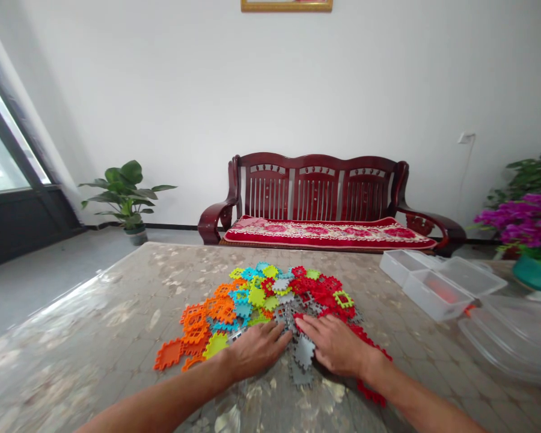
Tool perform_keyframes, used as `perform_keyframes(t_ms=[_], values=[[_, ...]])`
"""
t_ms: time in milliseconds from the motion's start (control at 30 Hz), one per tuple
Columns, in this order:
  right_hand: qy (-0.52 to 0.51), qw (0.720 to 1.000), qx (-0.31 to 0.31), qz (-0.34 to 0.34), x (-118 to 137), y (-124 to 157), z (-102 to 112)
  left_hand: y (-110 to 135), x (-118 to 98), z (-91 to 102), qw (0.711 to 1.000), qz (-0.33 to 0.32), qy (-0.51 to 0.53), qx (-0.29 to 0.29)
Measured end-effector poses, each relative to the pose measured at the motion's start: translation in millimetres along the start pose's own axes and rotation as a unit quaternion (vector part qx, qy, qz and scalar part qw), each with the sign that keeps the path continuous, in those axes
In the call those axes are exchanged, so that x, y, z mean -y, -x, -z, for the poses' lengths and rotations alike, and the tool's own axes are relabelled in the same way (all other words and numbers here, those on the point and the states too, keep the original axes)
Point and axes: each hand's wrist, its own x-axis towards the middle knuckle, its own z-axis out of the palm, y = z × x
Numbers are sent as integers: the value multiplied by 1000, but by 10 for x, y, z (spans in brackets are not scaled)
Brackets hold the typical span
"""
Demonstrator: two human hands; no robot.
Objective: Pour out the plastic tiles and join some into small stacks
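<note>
My left hand (259, 349) lies palm down at the near edge of a pile of toothed plastic building pieces, its fingers stretched over grey ones. Close beside it, my right hand (336, 343) reaches in from the right, fingers extended onto grey and red pieces. Between the hands lies a solid grey square piece (303, 352). Orange pieces (196, 325) are gathered on the left of the pile. Blue pieces (242, 310) and yellow-green pieces (256, 296) mix in the middle. Red pieces (327, 291) spread along the right, some partly hidden under my right hand and forearm.
The pile rests on a table with a patterned cover (99, 331). Clear plastic boxes (437, 294) stand at right, with transparent lids (514, 337) nearby. Purple flowers (523, 216) in a teal pot are beyond them. A wooden bench (315, 186) is behind the table.
</note>
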Motion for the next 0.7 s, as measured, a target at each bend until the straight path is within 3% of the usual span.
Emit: perform_keyframes(t_ms=[200,367,533,700], values=[[29,997,-69,-3,6,-93,-106,-116,0,-46,1000,0,-5,24],[-47,989,-123,-65,-102,-249,-162,-304,67,-89,996,71,46,9],[-147,961,-155,-178,-210,-380,11,-445,136,-31,984,118,126,-41],[-238,926,-179,-231,-364,-599,230,-542,273,113,960,186,186,-95]])
